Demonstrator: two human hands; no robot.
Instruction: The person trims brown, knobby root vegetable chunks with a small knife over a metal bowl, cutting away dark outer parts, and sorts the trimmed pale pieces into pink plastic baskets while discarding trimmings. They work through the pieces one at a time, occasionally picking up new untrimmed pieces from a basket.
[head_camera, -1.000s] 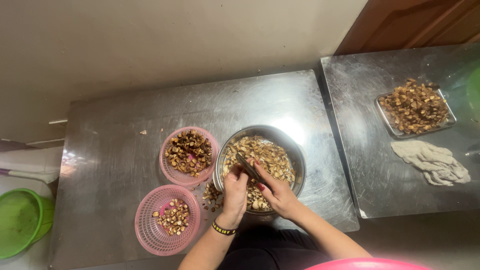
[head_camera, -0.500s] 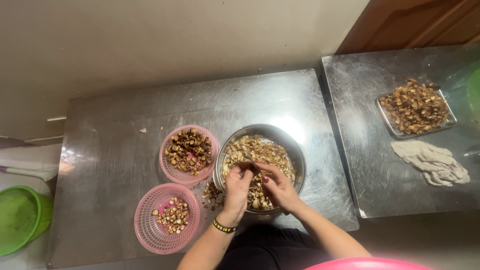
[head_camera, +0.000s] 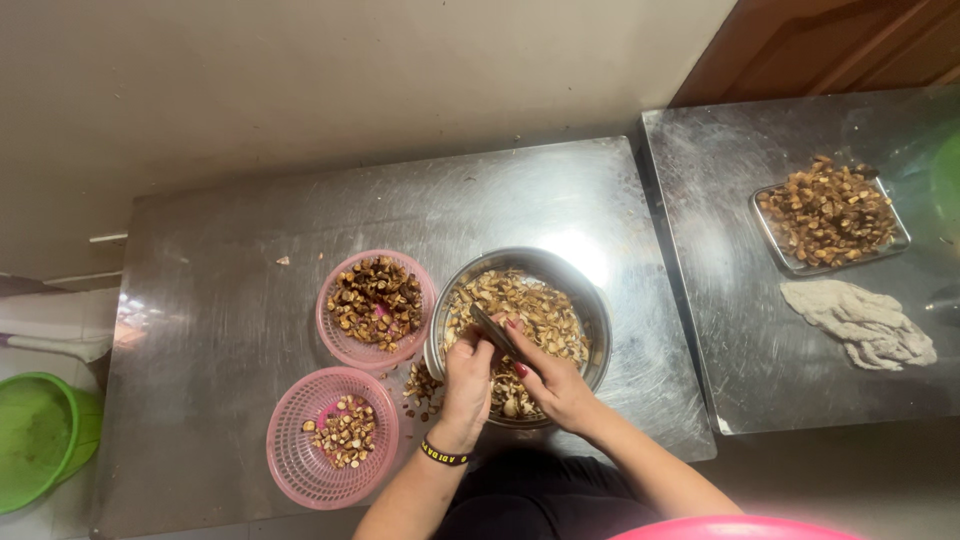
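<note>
Bare steel tabletop open at upper left and centre top; pink baskets crowd left of metal bowl; right table blocked by tray, rag

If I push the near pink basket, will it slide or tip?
The near pink basket probably slides easily: it looks like light plastic mesh on smooth steel table. It holds few pieces, so little weight. Being wide and shallow, it seems unlikely to tip.
</note>
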